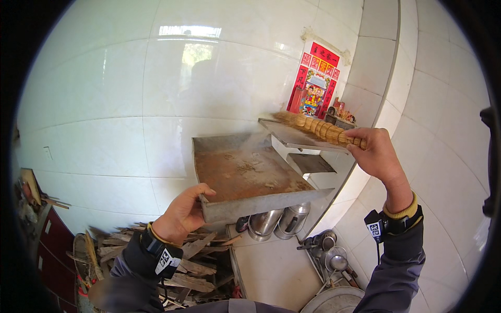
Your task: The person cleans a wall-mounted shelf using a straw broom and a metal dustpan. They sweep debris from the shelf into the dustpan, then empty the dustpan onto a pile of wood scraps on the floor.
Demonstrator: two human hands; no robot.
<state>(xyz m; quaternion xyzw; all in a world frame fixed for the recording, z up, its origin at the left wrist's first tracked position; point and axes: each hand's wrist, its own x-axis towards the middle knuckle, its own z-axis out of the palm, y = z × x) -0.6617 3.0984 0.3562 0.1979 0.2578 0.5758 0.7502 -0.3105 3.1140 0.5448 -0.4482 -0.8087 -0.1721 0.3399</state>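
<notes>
My left hand (184,213) grips the near left corner of a grey metal dustpan-like tray (266,205). Rust-brown debris and some dust lie in the tray, and haze hangs over its far edge. My right hand (373,154) is closed around the handle of a bound straw hand brush (323,129). The brush's bristles point left and lie over a corner shelf (289,135) with ash-like dust on it. The tray's far right side is just below and left of this shelf. Both wrists bear black strapped devices with printed markers.
Incense sticks in a holder (342,117) stand at the shelf's back, by red printed paper (313,84) on the wall. Below are steel flasks (293,221), a tiled ledge (276,268), split firewood (195,270), ladles (337,262) and a large round metal lid (332,301). A tiled wall corner bounds the right.
</notes>
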